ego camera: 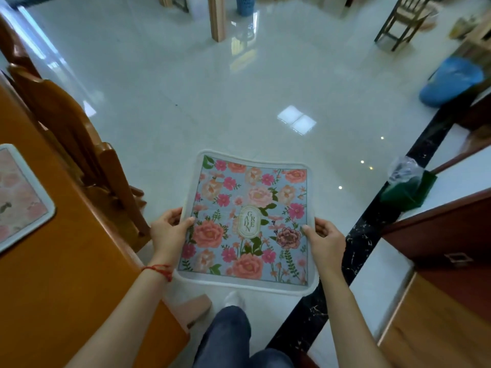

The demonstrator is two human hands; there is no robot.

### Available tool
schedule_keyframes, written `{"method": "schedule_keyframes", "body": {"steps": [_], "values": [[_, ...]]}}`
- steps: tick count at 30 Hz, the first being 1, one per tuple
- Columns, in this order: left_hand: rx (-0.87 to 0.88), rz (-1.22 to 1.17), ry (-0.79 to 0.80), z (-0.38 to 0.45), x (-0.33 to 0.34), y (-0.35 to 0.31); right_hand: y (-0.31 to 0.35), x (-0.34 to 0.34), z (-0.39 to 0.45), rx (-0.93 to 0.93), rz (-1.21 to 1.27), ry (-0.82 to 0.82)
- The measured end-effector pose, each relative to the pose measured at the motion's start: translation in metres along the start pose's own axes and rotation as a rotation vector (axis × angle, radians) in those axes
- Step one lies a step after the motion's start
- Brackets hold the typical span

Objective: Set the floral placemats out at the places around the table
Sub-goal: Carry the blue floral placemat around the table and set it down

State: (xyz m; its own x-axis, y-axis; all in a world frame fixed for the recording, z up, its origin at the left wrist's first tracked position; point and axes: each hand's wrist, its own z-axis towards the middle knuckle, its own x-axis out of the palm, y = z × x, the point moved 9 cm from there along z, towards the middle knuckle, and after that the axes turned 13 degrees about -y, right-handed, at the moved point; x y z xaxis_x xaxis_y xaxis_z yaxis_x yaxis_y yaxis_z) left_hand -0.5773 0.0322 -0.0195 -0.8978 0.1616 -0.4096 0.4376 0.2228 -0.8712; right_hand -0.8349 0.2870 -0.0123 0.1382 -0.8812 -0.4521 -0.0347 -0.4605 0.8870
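A floral placemat (249,221) with a light blue ground, pink and peach flowers and a white border is held flat in the air above the floor. My left hand (170,229) grips its left edge, thumb on top. My right hand (325,239) grips its right edge the same way. A second placemat (18,197), pale pink with a white border, lies on the wooden table (66,261) at the far left, apart from both hands.
A wooden chair (79,134) stands tucked at the table's right side. White glossy floor (212,96) stretches ahead. A black marble strip (372,229) and a dark wooden cabinet (446,248) run along the right. A green bin (406,189) and a blue bag (449,81) sit farther right.
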Motion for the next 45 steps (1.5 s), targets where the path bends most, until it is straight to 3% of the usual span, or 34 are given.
{"method": "schedule_keyframes", "body": {"steps": [10,21,45], "values": [[-0.049,-0.035,-0.013,0.053,0.042,-0.019,0.032,0.042,0.063,-0.053,-0.019,0.032],[-0.195,-0.117,-0.176,0.136,0.045,-0.032,0.103,0.161,0.131,-0.155,-0.055,0.22],[-0.285,-0.173,-0.552,0.334,0.056,-0.131,0.267,0.435,0.274,-0.263,-0.041,0.596]]}}
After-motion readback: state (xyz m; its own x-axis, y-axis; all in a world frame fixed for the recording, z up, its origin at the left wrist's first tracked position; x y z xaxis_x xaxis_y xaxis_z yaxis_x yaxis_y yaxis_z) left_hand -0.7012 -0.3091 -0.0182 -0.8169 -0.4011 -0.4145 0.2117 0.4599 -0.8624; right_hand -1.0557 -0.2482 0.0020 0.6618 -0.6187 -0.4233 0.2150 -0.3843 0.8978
